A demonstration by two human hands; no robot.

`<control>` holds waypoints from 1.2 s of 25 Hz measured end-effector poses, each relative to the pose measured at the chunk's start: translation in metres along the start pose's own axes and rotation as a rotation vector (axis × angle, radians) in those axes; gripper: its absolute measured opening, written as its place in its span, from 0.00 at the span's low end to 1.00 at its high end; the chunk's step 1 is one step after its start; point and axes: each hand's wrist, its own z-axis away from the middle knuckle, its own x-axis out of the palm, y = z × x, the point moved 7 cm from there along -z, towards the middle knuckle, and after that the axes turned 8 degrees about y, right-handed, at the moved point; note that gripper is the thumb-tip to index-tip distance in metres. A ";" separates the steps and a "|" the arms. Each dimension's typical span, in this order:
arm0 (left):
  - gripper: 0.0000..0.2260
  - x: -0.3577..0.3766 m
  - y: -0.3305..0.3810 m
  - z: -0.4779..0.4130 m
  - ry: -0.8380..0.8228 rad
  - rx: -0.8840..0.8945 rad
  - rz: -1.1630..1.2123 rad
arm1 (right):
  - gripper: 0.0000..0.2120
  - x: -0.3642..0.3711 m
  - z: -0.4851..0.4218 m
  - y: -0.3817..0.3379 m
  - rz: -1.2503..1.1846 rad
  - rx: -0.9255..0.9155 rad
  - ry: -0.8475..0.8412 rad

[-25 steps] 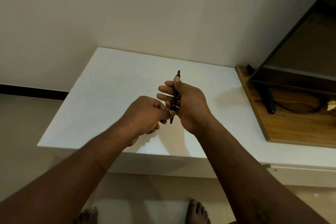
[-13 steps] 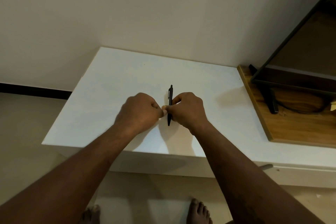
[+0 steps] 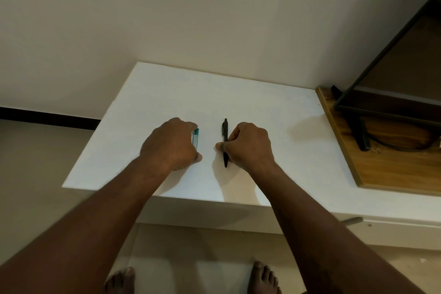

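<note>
A black click pen (image 3: 225, 131) lies lengthwise on the white table (image 3: 274, 131), clip end pointing away from me. My right hand (image 3: 248, 145) pinches its middle between thumb and curled fingers, low on the tabletop. To the left, my left hand (image 3: 170, 147) holds a small teal-and-white stick-shaped object (image 3: 196, 137) down at the table; most of that object is hidden under the fingers. The two hands are a short gap apart.
A wooden board (image 3: 393, 167) sits on the table's right side, carrying a dark-framed screen (image 3: 386, 59) on a black stand with a cable. A wall rises behind the table. My bare feet (image 3: 262, 277) stand on the floor below the front edge.
The hands, joined around the raised pen a second ago, have lowered to the table and moved apart. The left hand drew leftwards with the teal-and-white object; the right keeps the pen.
</note>
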 end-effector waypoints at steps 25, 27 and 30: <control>0.38 0.004 0.005 -0.001 0.095 0.077 -0.022 | 0.18 0.015 -0.005 0.005 0.049 -0.044 0.043; 0.38 0.004 0.005 -0.001 0.096 0.083 -0.036 | 0.18 0.015 -0.006 0.006 0.044 -0.043 0.044; 0.39 0.006 0.005 -0.002 0.093 0.088 -0.045 | 0.19 0.014 -0.006 0.006 0.039 -0.054 0.040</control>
